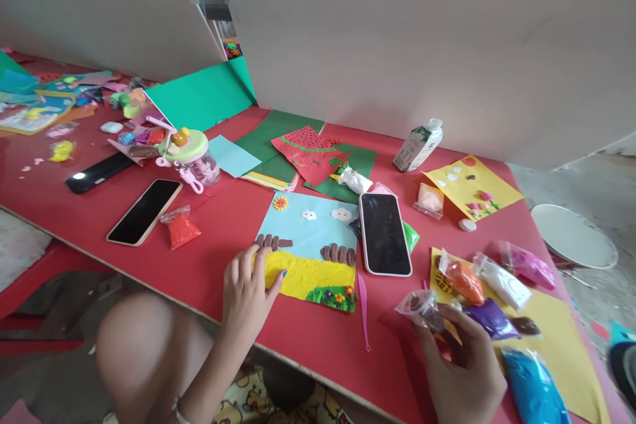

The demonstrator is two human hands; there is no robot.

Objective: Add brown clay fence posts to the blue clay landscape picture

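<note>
Head view: left hand [248, 291] lies flat, fingers apart, on the clay picture [311, 252]; right hand [464, 364] pinches a clear bag [422, 308]. The milk carton's [418, 144] print is unreadable.

No print can be read anywhere (the small carton's [418, 144] label is too blurred).

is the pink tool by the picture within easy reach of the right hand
Probably yes: the pink tool lies bare on the table just left of the right hand, nothing between, but that hand already holds a clay bag.
</note>
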